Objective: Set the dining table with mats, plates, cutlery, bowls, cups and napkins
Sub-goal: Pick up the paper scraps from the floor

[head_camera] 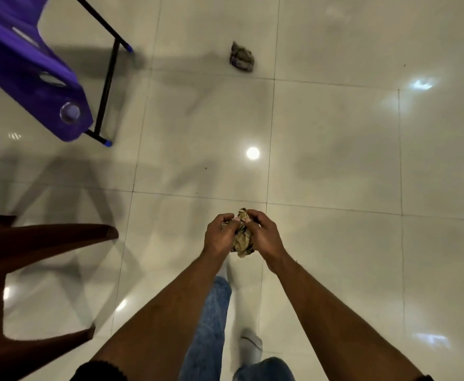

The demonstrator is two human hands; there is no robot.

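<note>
A crumpled patterned beige cloth napkin [242, 237] hangs between my two hands in front of me, above the tiled floor. My left hand [220, 234] grips its left side with curled fingers. My right hand [264, 234] grips its right side, fingertips pinching the top. A second crumpled cloth [241, 56] lies on the floor farther ahead. No plates, cutlery, bowls or cups are in view.
A purple plastic chair [30, 70] stands at the upper left beside a black metal table frame [107, 78]. A dark brown plastic chair [32, 259] stands at the left. Glossy white floor tiles [335, 160] spread ahead and to the right. My legs in jeans and socks [250, 345] are below.
</note>
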